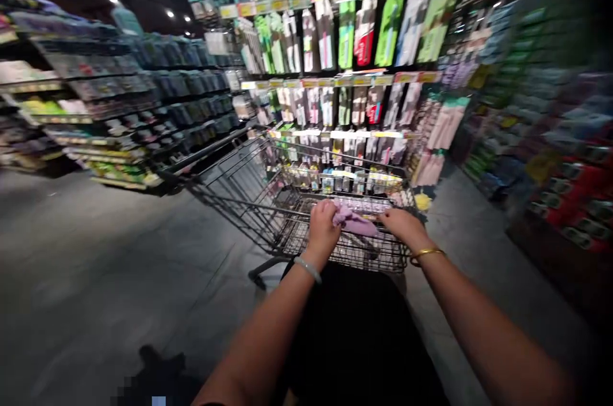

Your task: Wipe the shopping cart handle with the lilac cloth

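A lilac cloth item, bunched at one end and flat at the other, stretches out from my left hand. The fingers of that hand are closed on its bunched end. My right hand is just past the flat end, its fingers curled and pressed together; what they grip, if anything, cannot be made out. Both hands are over the near side of a dark wire shopping cart. A pale bangle circles my left wrist and a gold bangle my right.
Beyond the cart stands a lit display rack of packaged goods in several rows. Long stocked shelves run along the left. Red and green goods line the dim right side. Grey floor lies left of the cart.
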{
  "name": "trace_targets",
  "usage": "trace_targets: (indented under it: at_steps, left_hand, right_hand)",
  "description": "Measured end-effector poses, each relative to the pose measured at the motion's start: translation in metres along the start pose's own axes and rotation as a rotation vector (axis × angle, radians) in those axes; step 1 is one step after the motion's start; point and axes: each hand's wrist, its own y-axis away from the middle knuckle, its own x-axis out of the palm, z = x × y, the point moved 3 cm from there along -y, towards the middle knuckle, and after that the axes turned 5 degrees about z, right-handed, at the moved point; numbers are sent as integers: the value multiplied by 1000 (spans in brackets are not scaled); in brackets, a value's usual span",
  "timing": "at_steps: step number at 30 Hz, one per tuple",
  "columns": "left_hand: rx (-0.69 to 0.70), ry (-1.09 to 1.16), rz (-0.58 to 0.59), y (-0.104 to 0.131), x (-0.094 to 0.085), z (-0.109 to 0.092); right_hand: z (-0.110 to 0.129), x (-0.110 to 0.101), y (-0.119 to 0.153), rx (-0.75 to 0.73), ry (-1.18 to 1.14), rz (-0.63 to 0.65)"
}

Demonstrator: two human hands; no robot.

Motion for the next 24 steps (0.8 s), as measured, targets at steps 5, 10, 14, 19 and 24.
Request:
trace_targets:
  at_steps: [5, 10, 14, 19, 24]
  left_hand:
    - [168, -22, 66, 26, 13, -8]
    - [359, -70, 178, 37, 25, -12]
    - [14, -106, -85, 32, -12, 27]
    - [70, -220, -49, 48, 4, 22]
    - [189, -257, 59, 69, 63, 3]
  right_hand:
    - [1, 10, -13, -16, 34, 6]
    - [-2, 13, -15, -4, 45, -11]
    - [-2, 12, -16, 0, 37, -23]
    - [3, 11, -18, 3, 30, -27]
    - [5, 10, -17, -2, 43, -26]
